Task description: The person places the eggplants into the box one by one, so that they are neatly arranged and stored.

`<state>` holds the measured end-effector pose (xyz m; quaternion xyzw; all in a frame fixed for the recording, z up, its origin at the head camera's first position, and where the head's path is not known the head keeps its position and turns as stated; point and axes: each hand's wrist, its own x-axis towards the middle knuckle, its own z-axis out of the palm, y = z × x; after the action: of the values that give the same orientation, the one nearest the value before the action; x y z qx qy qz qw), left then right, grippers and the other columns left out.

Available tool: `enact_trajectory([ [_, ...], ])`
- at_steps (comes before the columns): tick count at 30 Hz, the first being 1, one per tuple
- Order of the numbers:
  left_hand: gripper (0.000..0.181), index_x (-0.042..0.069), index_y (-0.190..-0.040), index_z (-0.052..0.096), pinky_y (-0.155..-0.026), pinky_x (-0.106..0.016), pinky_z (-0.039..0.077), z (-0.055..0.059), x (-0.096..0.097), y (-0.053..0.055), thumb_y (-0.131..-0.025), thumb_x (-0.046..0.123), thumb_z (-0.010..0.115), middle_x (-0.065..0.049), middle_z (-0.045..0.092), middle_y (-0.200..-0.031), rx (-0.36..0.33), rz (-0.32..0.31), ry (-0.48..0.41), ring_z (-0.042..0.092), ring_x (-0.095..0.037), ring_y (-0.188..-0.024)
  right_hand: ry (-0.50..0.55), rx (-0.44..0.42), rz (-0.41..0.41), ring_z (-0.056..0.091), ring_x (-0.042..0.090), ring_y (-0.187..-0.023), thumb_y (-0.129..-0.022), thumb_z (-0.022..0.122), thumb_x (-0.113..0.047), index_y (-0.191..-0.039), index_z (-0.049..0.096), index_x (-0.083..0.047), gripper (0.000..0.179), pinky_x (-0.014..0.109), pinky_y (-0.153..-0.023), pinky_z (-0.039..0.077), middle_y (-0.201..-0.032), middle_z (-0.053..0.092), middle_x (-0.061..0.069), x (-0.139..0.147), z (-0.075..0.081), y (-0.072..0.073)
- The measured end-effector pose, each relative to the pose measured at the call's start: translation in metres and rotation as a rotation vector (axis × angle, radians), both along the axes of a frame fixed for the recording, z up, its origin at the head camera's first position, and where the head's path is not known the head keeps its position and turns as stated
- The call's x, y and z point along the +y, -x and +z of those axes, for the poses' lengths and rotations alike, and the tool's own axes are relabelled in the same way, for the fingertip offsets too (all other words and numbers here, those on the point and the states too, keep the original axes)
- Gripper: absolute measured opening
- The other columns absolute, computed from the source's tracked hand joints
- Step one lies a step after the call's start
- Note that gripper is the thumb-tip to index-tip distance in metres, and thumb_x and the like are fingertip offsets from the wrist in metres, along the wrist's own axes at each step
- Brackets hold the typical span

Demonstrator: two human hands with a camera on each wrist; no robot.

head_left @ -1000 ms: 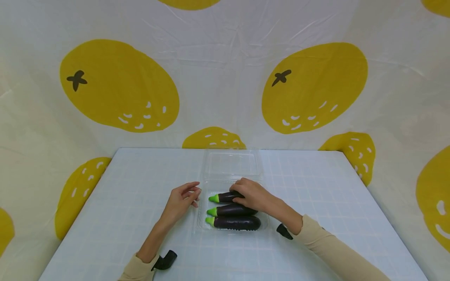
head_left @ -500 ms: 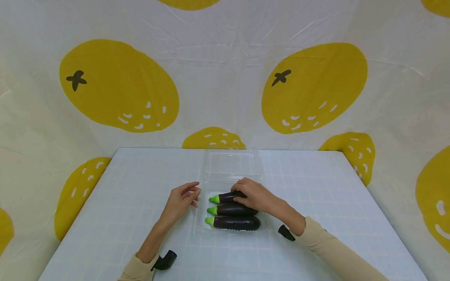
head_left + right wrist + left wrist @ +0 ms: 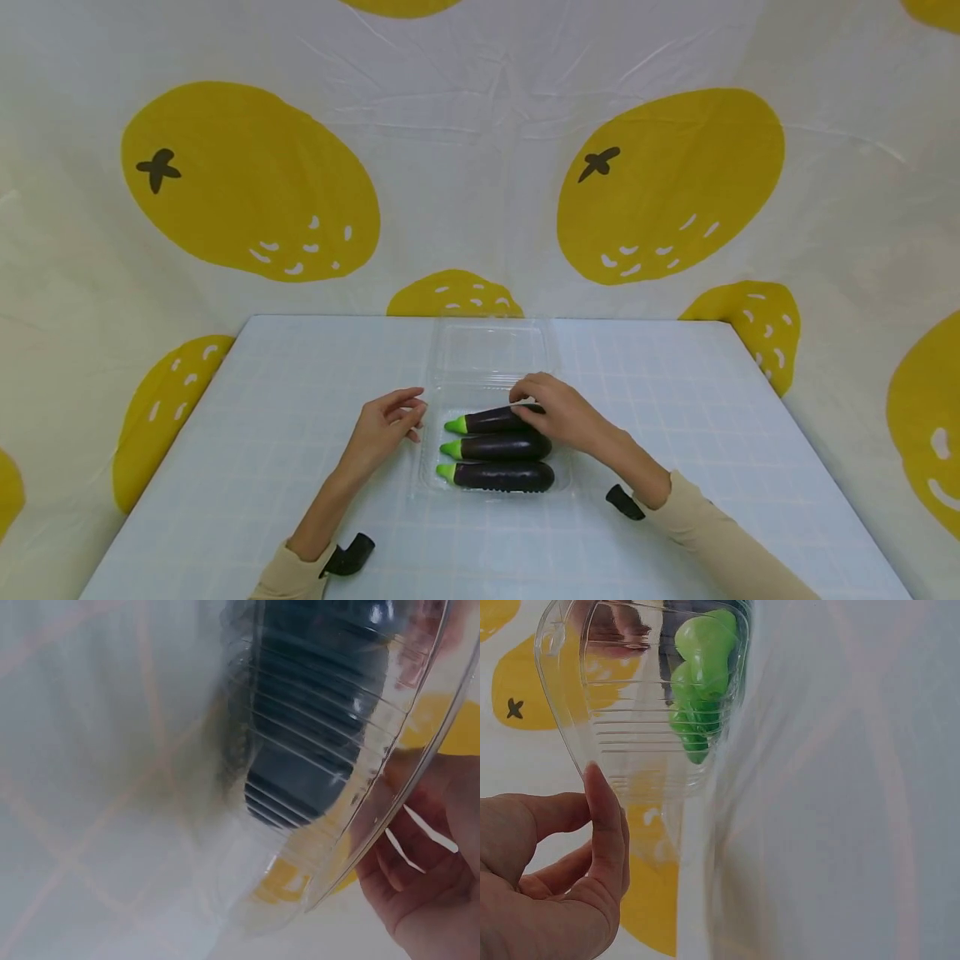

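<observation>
Three dark purple eggplants with green stem ends lie side by side in a clear plastic container: a near eggplant (image 3: 506,477), a middle eggplant (image 3: 506,447) and a far eggplant (image 3: 491,420). My right hand (image 3: 566,412) is over the right end of the far eggplant, thumb close above it, fingers loosely bent; contact cannot be told. My left hand (image 3: 382,429) stays beside the container's left edge with relaxed fingers. In the left wrist view, a fingertip (image 3: 594,776) is at or very near the clear container's rim (image 3: 559,724).
The container's clear lid (image 3: 491,348) lies folded back toward the table's far edge. A pale checked cloth covers the table (image 3: 660,383). Behind it hangs a white curtain (image 3: 468,167) with large yellow fruit prints.
My right hand has slid right along the far eggplant to its right end, uncovering more of it. The eggplants and my left hand have stayed nearly still.
</observation>
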<state>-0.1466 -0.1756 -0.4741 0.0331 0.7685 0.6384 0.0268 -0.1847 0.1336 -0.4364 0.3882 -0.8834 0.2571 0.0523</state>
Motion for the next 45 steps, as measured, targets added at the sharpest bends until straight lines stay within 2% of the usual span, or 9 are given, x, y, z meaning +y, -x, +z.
enact_trajectory([
  [6,0.042,-0.008,-0.136,0.060,-0.065,-0.026,0.060,0.002,-0.003,-0.001,-0.099,0.010,0.070,-0.026,0.066,-0.113,-0.013,-0.001,-0.003,0.068,-0.030,-0.079,0.108,0.015,-0.049,0.065,0.019,-0.099,-0.093,0.075,-0.005,-0.101,0.071,-0.008,0.009,0.037,-0.086,0.058,-0.100,0.070,0.000,0.012,-0.003,0.001],
  [13,0.040,-0.006,-0.135,0.061,-0.071,-0.029,0.062,0.004,-0.003,0.002,-0.100,0.011,0.069,-0.024,0.068,-0.112,-0.012,0.025,0.050,0.069,-0.029,-0.082,0.217,0.051,-0.114,0.066,0.024,-0.096,-0.092,0.076,-0.002,-0.101,0.071,-0.006,0.012,0.044,-0.084,0.058,-0.099,0.071,0.001,0.028,-0.011,0.005],
  [18,0.037,-0.007,-0.133,0.063,-0.077,-0.034,0.062,0.003,-0.001,0.007,-0.100,0.010,0.069,-0.022,0.070,-0.111,0.024,0.048,0.093,0.071,-0.028,-0.087,0.282,0.123,-0.135,0.065,0.027,-0.094,-0.089,0.077,0.002,-0.102,0.072,-0.003,0.014,0.045,-0.081,0.057,-0.098,0.071,0.004,0.038,-0.019,0.009],
  [22,0.037,-0.006,-0.131,0.065,-0.079,-0.029,0.061,0.003,0.000,0.012,-0.099,0.012,0.070,-0.017,0.072,-0.112,0.053,0.074,0.164,0.072,-0.027,-0.091,0.308,0.156,-0.169,0.064,0.027,-0.096,-0.089,0.077,0.002,-0.103,0.071,-0.002,0.016,0.045,-0.082,0.056,-0.100,0.071,0.006,0.043,-0.023,0.013],
  [25,0.038,-0.003,-0.133,0.065,-0.082,-0.026,0.060,0.004,0.002,0.016,-0.100,0.015,0.070,-0.015,0.072,-0.114,0.050,0.097,0.215,0.070,-0.026,-0.096,0.323,0.152,-0.203,0.063,0.027,-0.100,-0.089,0.077,0.002,-0.106,0.071,-0.002,0.018,0.046,-0.086,0.055,-0.104,0.070,0.007,0.044,-0.024,0.016],
  [27,0.039,-0.001,-0.134,0.064,-0.087,-0.029,0.060,0.005,0.003,0.019,-0.100,0.016,0.070,-0.014,0.071,-0.116,0.046,0.105,0.232,0.068,-0.026,-0.102,0.333,0.145,-0.221,0.063,0.027,-0.104,-0.090,0.077,0.001,-0.108,0.071,-0.002,0.020,0.047,-0.088,0.055,-0.107,0.069,0.008,0.045,-0.025,0.018],
  [33,0.043,-0.001,-0.137,0.062,-0.098,-0.044,0.056,0.007,0.005,0.030,-0.099,0.016,0.071,-0.016,0.068,-0.126,0.073,0.106,0.232,0.065,-0.030,-0.111,0.354,0.128,-0.266,0.062,0.028,-0.109,-0.090,0.077,0.000,-0.112,0.070,-0.001,0.023,0.047,-0.092,0.054,-0.113,0.068,0.010,0.046,-0.027,0.025],
  [38,0.045,-0.001,-0.139,0.060,-0.101,-0.046,0.054,0.008,0.006,0.037,-0.099,0.019,0.071,-0.018,0.066,-0.131,0.082,0.105,0.224,0.063,-0.029,-0.115,0.372,0.090,-0.295,0.061,0.029,-0.110,-0.092,0.076,-0.002,-0.115,0.069,-0.001,0.024,0.051,-0.092,0.054,-0.115,0.067,0.012,0.046,-0.028,0.031],
  [45,0.045,-0.002,-0.139,0.060,-0.101,-0.048,0.053,0.009,0.007,0.048,-0.100,0.019,0.070,-0.021,0.065,-0.129,0.093,0.111,0.222,0.063,-0.032,-0.114,0.400,0.022,-0.315,0.060,0.032,-0.115,-0.093,0.075,-0.004,-0.122,0.066,0.000,0.031,0.055,-0.096,0.054,-0.121,0.066,0.016,0.046,-0.029,0.038],
])
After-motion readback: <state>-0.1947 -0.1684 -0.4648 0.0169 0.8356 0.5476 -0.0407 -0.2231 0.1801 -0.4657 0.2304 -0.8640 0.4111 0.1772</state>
